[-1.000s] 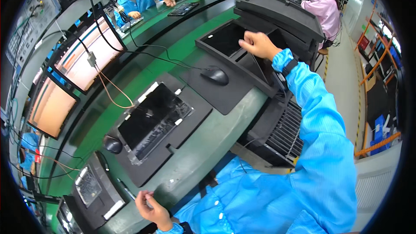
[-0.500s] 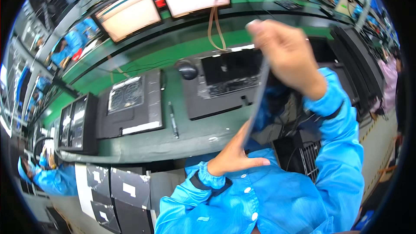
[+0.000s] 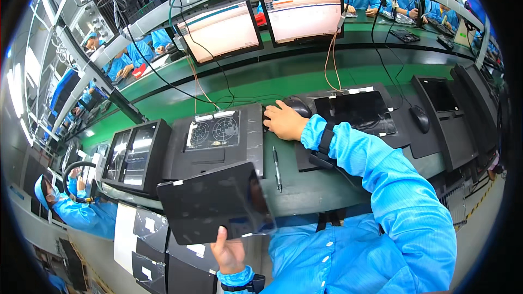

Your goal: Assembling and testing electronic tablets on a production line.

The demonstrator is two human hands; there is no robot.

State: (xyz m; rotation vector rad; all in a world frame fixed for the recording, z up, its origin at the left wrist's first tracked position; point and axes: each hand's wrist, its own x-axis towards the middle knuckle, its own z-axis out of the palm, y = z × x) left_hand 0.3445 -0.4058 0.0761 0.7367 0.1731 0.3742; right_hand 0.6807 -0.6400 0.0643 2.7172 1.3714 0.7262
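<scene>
A thin, glossy black screen panel [image 3: 215,201] is tilted at the lower middle, clear film along its right edge. My left hand [image 3: 229,254] grips its lower edge, thumb on the front face; the other fingers are hidden behind it. My right hand [image 3: 286,121] reaches across to the left, fingers bent over a small dark thing between two black fixture boards; I cannot make out what it is. Just behind that hand sits a rounded black mouse [image 3: 297,106]. The left fixture board [image 3: 180,155] bears a film-covered plate with circle patterns. Another black panel [image 3: 354,111] lies on the right board.
A pen [image 3: 277,169] lies on the green bench. Two monitors [image 3: 220,31] stand behind, with cables hanging down. A second mouse [image 3: 419,118] and black trays [image 3: 449,125] are at right. A black box [image 3: 136,155] stands left; film-wrapped panels [image 3: 188,264] lie below. A co-worker [image 3: 76,212] sits left.
The panel, earlier edge-on between both hands, has moved left and now faces up in my left hand only. My right hand has let go and moved down-left. The view has swung.
</scene>
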